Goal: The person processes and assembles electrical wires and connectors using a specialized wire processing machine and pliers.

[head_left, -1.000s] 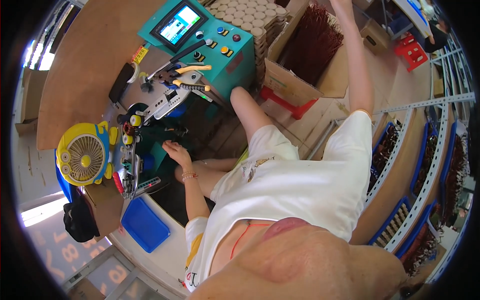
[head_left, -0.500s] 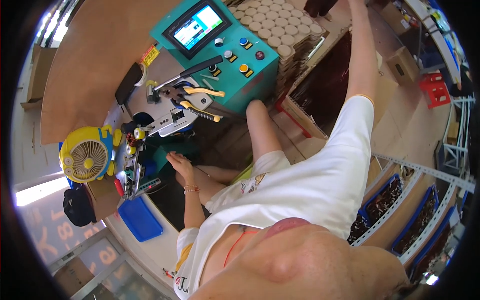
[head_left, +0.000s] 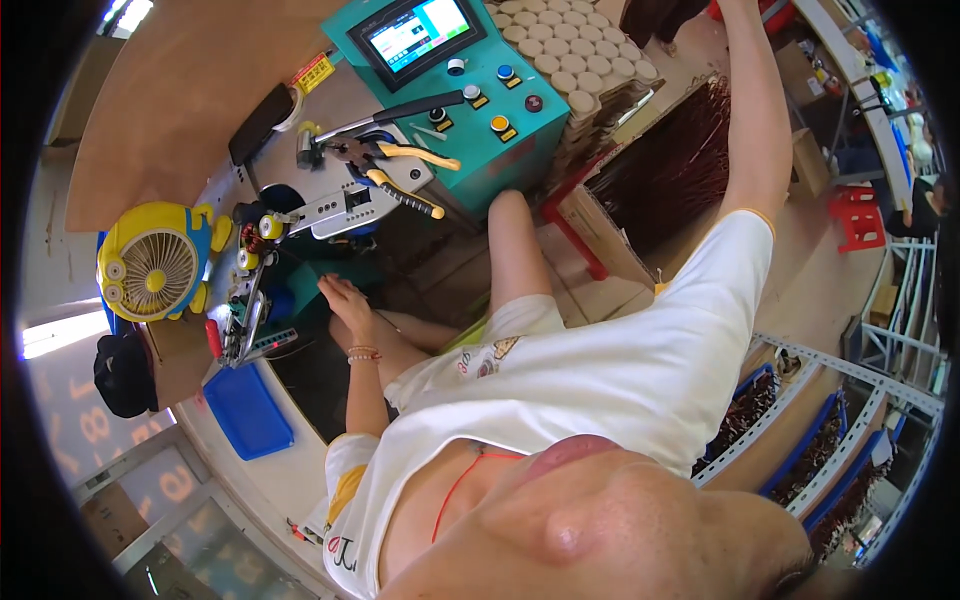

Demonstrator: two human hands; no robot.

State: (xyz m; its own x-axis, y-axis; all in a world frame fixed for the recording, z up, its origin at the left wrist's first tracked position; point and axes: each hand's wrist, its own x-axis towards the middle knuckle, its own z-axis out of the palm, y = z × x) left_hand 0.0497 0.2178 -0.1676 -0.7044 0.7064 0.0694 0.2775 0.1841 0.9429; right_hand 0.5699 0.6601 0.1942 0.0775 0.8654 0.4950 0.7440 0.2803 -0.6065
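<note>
My left hand point(head_left: 345, 303) hovers by my thigh, below the worktable's edge, with its fingers stretched out and nothing visible in it. My right arm point(head_left: 757, 120) reaches far forward to the upper edge, where its hand passes out of the picture. Just left of that wrist hangs a dark brown bundle point(head_left: 662, 18), cut off by the edge; whether my right hand holds it does not show. Below lies an open cardboard box point(head_left: 610, 232) holding many thin dark-red strands, apparently wires. Pliers point(head_left: 385, 165) with yellow-and-black handles lie on the metal machine plate.
A teal control box point(head_left: 530, 140) with a screen and buttons stands ahead, beside stacked cardboard with round shapes point(head_left: 565, 50). To the left are a yellow fan point(head_left: 155, 280) and a blue tray point(head_left: 248, 412). A red stool point(head_left: 857, 218) and racks of blue bins point(head_left: 805, 450) stand right.
My view has shifted, so the bench items sit farther left. My right arm stays extended, and the dark bundle shows farther right. The left hand keeps its outstretched pose.
</note>
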